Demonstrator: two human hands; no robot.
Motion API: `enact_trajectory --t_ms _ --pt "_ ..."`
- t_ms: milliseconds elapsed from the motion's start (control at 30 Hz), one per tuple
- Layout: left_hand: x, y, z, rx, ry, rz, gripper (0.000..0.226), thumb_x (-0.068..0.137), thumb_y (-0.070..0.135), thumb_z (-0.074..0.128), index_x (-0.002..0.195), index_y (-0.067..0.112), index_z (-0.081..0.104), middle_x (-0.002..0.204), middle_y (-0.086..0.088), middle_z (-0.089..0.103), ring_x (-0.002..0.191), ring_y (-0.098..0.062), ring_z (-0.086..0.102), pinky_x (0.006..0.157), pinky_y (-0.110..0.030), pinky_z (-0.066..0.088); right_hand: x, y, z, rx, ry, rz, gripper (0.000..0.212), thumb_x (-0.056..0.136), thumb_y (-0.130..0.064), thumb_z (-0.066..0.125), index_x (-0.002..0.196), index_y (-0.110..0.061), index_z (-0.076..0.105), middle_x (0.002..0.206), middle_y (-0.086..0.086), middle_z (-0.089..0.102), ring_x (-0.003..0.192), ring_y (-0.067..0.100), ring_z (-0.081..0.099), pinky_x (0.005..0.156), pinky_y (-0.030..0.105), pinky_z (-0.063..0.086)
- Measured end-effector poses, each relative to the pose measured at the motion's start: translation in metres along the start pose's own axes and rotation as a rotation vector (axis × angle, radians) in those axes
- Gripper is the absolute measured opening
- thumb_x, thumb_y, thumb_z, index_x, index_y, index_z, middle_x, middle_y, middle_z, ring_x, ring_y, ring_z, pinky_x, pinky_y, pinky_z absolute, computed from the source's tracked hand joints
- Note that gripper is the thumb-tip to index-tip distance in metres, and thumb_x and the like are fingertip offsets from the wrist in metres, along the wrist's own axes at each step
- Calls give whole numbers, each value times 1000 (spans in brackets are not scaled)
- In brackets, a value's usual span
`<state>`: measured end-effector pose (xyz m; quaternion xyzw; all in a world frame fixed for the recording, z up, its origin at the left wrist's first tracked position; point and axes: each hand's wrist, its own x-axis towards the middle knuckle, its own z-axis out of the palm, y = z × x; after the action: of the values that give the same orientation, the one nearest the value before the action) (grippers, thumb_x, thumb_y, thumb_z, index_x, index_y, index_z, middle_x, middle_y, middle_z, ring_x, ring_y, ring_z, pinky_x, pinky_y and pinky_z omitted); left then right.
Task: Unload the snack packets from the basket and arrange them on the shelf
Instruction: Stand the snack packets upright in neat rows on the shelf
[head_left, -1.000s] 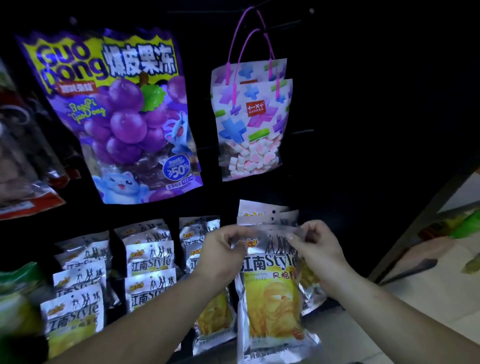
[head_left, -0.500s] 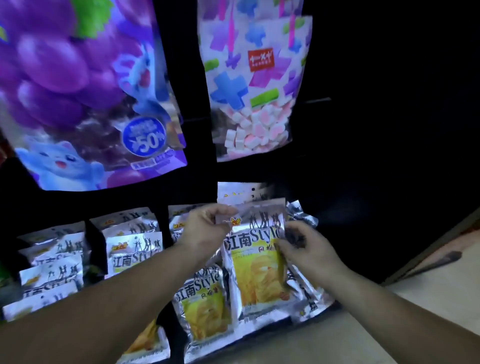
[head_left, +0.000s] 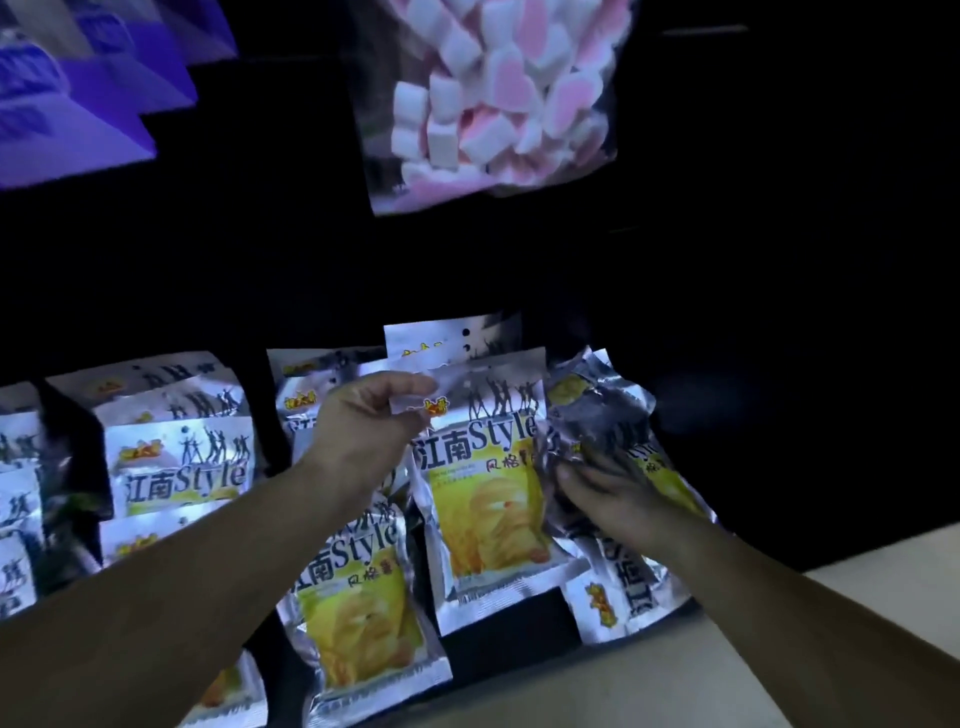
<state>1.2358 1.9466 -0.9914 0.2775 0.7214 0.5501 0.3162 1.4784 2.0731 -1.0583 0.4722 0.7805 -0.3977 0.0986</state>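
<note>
At mid-frame the left hand (head_left: 374, 421) pinched the top left corner of a silver foil snack packet printed with yellow crisps (head_left: 488, 499), which stood on the dark shelf (head_left: 519, 644). The right hand (head_left: 613, 504) lay on a crumpled silver packet (head_left: 597, 426) just to its right, but blur hid whether it gripped or only pressed. The step would go best by holding the leaning neighbours back and seating the packet upright, facing forward.

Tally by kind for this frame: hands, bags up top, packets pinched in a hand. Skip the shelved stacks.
Hands: 2, left hand and right hand
Purple bag, blurred: 1
Marshmallow bag: 1
Chip packet, top pinched by left hand: 1
Total: 5
</note>
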Motion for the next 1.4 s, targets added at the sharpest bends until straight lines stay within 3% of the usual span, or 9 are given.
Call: enact_trajectory --t_ms 133,333,467,567,833,933,1033,1200,1400 --pt "-2 -6 -1 -11 1 -29 29 89 -2 73 100 24 77 116 13 72 103 -13 68 83 -27 56 -9 8 -8 73 -1 54 69 88 -86 16 148 -57 32 166 -25 0 153 9 -17 123 59 -3" --pt "-9 -2 -21 -47 59 -49 29 90 2 74 103 28 78 115 4 75 79 -13 64 55 -20 50 -22 -9 -14 184 138 -25 61 96 -75 29 142 -42 54 162 -15 25 152 14 16 121 48 19" --pt "-8 5 -29 -99 48 -80 30 90 2 74 101 30 78 114 -4 75 84 -19 67 54 -22 49 -30 -43 -13 458 275 -127 40 96 -65 46 94 -32 69 102 -15 67 103 14 63 88 33 48" --pt "0 8 -19 -83 -16 -67 30 91 3 73 102 30 77 115 -1 74 83 -29 63 59 -24 52 -33 -63 -10 595 354 -207 38 94 -57 59 75 -24 58 68 -12 61 72 18 65 68 36 50" --pt "56 8 22 -6 -25 -43 28 90 -8 69 101 17 77 119 -5 73 104 -20 68 79 -22 56 -8 -64 11 -168 528 -264 49 77 -73 65 112 -43 47 113 -13 40 95 14 56 67 30 49" --pt "72 0 34 -27 52 -45 29 93 -12 60 103 10 77 116 -10 74 91 -20 72 63 -17 57 7 -63 30 -138 456 -221 59 81 -61 69 131 -50 39 120 -12 46 89 14 60 64 28 46" --pt "84 -7 40 41 98 -32 31 98 -10 50 99 9 74 122 -6 71 101 -31 72 85 -39 60 23 -60 50 -25 478 -202 64 86 -43 73 135 -52 33 124 -5 49 90 22 62 65 33 51" --pt "101 -22 30 250 -10 -36 30 93 -4 63 94 24 74 107 10 65 97 -25 73 89 -35 59 37 -55 61 55 507 -131 62 86 -37 75 134 -47 37 124 -4 48 100 26 66 73 40 58" --pt "54 -17 -7 561 262 373 30 89 7 67 113 23 75 131 -5 50 89 -12 59 72 -31 56 42 -56 49 129 437 -157 50 83 -33 81 110 -45 42 109 -9 51 86 8 62 65 29 50"
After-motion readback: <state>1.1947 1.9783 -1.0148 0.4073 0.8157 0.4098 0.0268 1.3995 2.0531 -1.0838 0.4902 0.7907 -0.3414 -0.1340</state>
